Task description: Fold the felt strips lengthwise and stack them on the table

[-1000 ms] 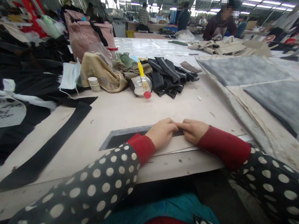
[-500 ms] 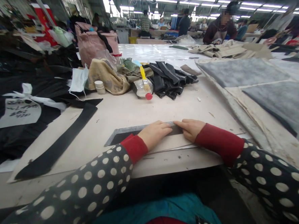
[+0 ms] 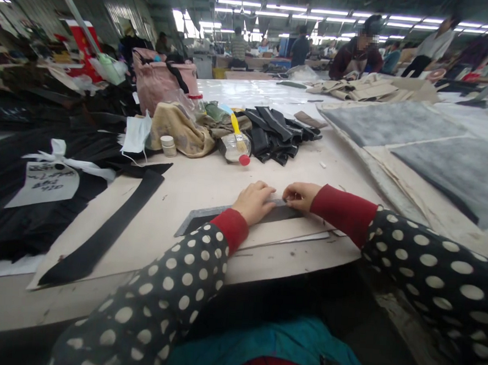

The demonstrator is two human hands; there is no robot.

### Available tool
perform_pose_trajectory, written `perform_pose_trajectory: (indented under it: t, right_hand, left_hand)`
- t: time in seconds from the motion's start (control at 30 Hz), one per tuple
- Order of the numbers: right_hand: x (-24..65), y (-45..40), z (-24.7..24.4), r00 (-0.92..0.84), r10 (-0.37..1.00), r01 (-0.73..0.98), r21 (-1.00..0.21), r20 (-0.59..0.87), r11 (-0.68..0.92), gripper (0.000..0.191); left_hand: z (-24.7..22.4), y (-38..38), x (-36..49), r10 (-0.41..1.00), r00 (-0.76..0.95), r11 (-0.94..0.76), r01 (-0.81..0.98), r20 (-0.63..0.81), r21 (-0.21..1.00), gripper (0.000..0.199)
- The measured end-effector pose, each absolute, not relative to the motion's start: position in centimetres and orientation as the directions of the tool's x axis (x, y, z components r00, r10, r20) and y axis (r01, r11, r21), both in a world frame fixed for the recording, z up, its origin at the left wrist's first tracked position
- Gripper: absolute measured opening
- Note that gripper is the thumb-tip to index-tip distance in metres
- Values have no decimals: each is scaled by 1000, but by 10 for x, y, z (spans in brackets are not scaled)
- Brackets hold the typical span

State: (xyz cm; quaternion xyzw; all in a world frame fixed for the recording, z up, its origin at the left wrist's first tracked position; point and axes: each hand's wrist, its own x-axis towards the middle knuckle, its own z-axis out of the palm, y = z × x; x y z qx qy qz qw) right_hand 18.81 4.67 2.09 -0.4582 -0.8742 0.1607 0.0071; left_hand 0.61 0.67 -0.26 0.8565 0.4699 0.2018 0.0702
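A dark fabric strip (image 3: 196, 219) with a folded grey edge lies on the table in front of me, beside a beige flat piece (image 3: 284, 233). My left hand (image 3: 255, 201) rests on the strip, fingers spread and slightly bent, with the thumb apart. Close to its right, my right hand (image 3: 303, 196) has its fingers curled and pinched at the grey edge of the strip. The hands cover part of the strip's middle and its right end.
A long black fabric piece (image 3: 104, 232) lies to the left, near a tagged black bundle (image 3: 5, 173). Beyond are a white jar (image 3: 168, 146), a yellow-handled brush (image 3: 235, 126), black strips (image 3: 267, 131) and a pink bag (image 3: 161, 84). Grey sheets (image 3: 447, 173) lie right. A person (image 3: 357, 54) stands across.
My right hand has gone from stretched fingers on the strip to a curled pinch at its edge. My left hand's fingers have spread and shifted slightly. The view has moved a little.
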Motion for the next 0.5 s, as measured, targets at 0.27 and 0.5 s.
perform_pose_trajectory:
  t: [0.27,0.5]
  right_hand:
    - [184,57,11,-529,813,757,-569,-244,322,25]
    - [198,50,11,-645,747,623,-678,-164,389,27]
  left_hand:
    - [-6,2,7,847,453,-526,794,280,307,21]
    - [-4,7,7,868,422,-497,747,262,443,15]
